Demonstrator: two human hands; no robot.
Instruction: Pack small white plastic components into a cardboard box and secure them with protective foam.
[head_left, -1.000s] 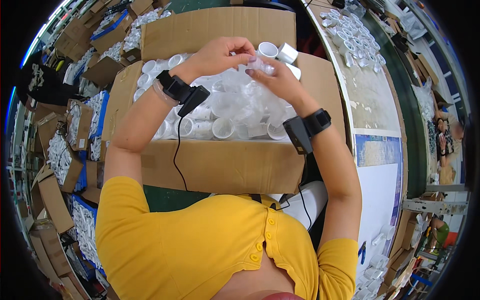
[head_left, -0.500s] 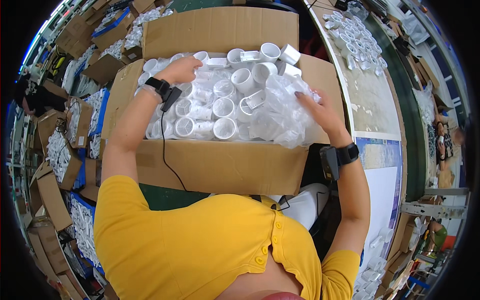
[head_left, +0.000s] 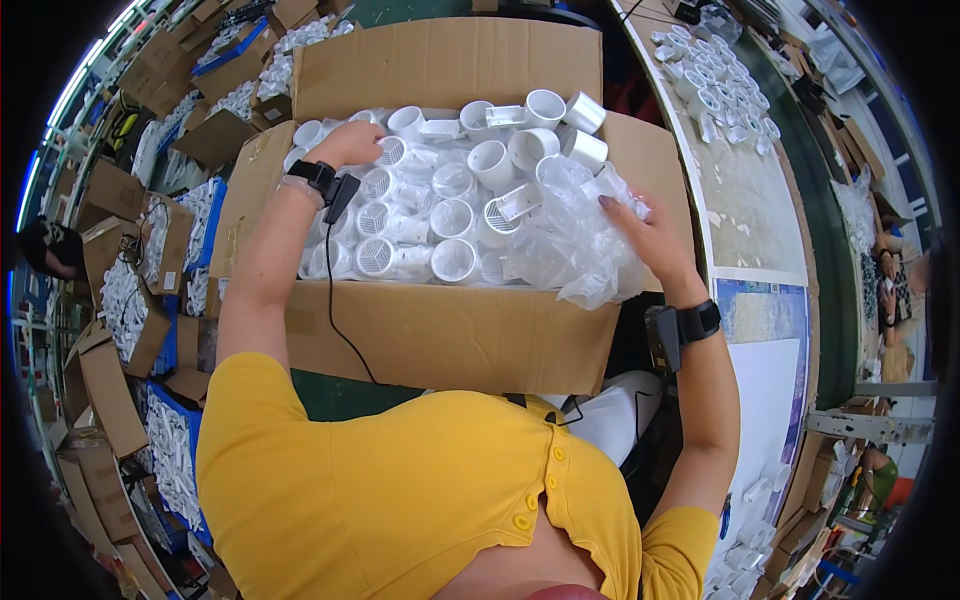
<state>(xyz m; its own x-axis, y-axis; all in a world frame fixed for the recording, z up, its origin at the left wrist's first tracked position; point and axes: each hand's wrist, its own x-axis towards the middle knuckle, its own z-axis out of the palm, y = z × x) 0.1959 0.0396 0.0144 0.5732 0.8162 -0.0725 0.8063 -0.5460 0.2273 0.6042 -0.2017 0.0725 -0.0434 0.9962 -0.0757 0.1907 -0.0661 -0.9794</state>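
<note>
Both hands have spread apart: right hand (head_left: 650,240) gripping clear plastic bag (head_left: 575,245), left hand (head_left: 350,145) resting open.

A packing workshop — cardboard cartons (head_left: 125,330) of white plastic fittings (head_left: 455,215) crowd the floor.

The fingertips of the left hand (head_left: 352,143) are hidden among the white plastic fittings (head_left: 440,215) in the cardboard box (head_left: 440,335). The fittings beneath the crumpled clear plastic bag (head_left: 570,245) are only dimly seen. The lower layers and the box floor are covered. The right palm's grip cannot be made out.
</note>
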